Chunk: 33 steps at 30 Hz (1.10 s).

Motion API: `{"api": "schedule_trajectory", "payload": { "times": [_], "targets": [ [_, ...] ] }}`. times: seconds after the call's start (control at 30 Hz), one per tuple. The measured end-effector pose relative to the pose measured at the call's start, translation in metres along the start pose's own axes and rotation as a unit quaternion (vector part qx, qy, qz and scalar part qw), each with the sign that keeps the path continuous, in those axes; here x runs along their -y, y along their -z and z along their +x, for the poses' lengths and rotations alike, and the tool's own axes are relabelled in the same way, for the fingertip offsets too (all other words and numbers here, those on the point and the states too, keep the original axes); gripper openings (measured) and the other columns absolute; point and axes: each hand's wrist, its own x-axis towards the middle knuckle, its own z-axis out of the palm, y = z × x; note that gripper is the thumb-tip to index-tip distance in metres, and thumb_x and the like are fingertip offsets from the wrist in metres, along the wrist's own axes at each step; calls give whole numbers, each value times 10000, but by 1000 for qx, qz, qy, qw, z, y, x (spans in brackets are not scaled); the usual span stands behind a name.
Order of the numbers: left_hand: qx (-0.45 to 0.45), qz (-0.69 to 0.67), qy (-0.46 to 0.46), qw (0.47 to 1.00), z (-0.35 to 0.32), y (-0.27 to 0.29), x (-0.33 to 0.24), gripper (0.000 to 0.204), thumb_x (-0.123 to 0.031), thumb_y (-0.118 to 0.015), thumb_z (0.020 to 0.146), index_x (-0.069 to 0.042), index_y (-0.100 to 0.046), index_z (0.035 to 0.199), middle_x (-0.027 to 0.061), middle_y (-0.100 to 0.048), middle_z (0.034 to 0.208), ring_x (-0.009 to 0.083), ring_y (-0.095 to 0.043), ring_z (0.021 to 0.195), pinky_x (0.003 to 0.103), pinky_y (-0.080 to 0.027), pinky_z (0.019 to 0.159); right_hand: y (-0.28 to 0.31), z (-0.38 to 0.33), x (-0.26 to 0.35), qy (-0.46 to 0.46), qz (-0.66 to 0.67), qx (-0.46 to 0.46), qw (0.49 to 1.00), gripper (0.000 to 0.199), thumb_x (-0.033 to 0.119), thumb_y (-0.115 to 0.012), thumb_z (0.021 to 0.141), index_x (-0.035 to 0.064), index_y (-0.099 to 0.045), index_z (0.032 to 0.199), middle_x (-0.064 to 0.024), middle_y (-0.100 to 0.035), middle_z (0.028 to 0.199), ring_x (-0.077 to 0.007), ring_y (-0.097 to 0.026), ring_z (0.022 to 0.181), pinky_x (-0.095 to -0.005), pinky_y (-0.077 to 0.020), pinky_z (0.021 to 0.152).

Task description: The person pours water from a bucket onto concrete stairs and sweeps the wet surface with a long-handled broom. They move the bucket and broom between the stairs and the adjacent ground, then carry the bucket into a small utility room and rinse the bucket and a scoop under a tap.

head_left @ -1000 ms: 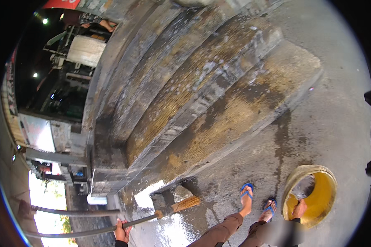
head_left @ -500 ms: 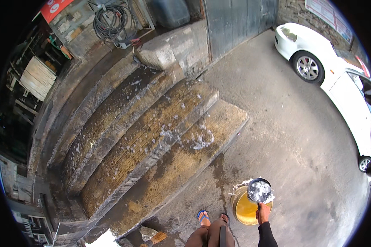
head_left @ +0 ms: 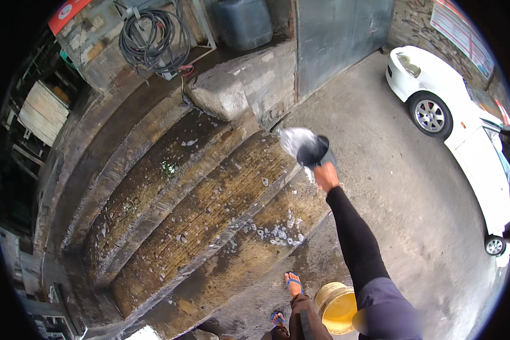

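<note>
My right hand point(head_left: 326, 177) is wrapped round the handle of a dark round water dipper point(head_left: 313, 152), its arm in a long black sleeve stretched forward. Foamy water point(head_left: 294, 140) is flying out of the dipper toward the upper left, over the right end of the wet concrete steps point(head_left: 209, 209). Scattered soap suds point(head_left: 280, 233) lie on the treads. Close to my feet stands a yellowish bucket point(head_left: 330, 292), partly covered by my arm. My left hand is out of view.
My sandalled feet point(head_left: 293, 283) stand by the lowest step. Parked at the right is a white car point(head_left: 464, 130). Beyond the steps are a rough concrete block point(head_left: 221, 93), a coiled cable point(head_left: 153, 39), a dark plastic drum point(head_left: 243, 25) and a grey metal gate point(head_left: 343, 45).
My right hand has swung the dipper from above the bucket forward and left to the steps, and water is now leaving it. My feet have shifted, and the suds on the steps are more spread out.
</note>
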Motion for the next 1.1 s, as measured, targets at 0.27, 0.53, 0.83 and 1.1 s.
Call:
{"api": "schedule_trajectory", "payload": {
  "times": [0.27, 0.53, 0.83, 1.1],
  "targets": [
    [-35, 38, -25, 998, -9, -5, -6, 236, -151, -761, 856, 50, -678, 948, 126, -682, 928, 231, -590, 820, 416, -525, 793, 59, 63, 32, -199, 507, 17, 838, 181, 83, -566, 839, -32, -564, 700, -109, -546, 607, -194, -492, 457, -329, -398, 436],
    [-51, 25, -19, 998, -19, -19, -12, 227, -136, -771, 844, 62, -681, 908, 134, -685, 917, 227, -590, 810, 411, -528, 769, 91, -35, -35, -291, 529, -36, 796, 119, 92, -538, 869, 4, -564, 792, -78, -592, 705, -150, -545, 546, -306, -428, 456],
    [-9, -19, -7, 1000, -23, -15, -12, 256, -118, -758, 853, 89, -666, 974, 140, -669, 955, 233, -598, 854, 416, -536, 773, 46, 50, -62, -132, 63, -34, 989, 239, 83, -560, 808, 14, -553, 579, -124, -550, 516, -243, -538, 382, -375, -416, 358],
    [27, -60, -7, 998, -43, 13, -28, 262, -175, -773, 889, 59, -657, 875, 101, -654, 847, 193, -568, 763, 376, -522, 678, 81, 103, -31, -150, 391, -93, 903, 226, 105, -552, 920, 48, -558, 701, -55, -557, 626, -142, -509, 453, -276, -445, 443]
  ]
}}
